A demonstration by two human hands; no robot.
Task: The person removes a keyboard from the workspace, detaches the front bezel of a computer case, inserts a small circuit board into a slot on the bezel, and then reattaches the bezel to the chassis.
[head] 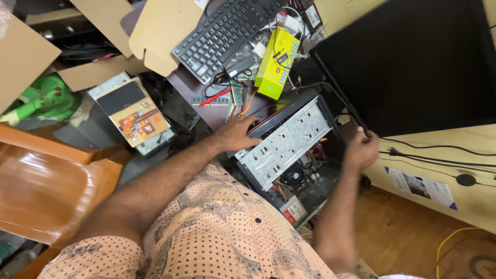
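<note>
Fingers spread flat, the left hand (236,133) is pressing on the top edge of the open black metal computer case (289,150), which is lying under the desk edge. The right hand (360,150), fingers curled, is pinching the large black side panel (413,62) by its lower corner, beside the case.

A dark tabletop (206,106) carries a black keyboard (222,33), a yellow-green box (278,64), loose cables (227,95) and an open computer case (289,150) (its side panel off); 1 patterned box (133,112) lies at left.
</note>
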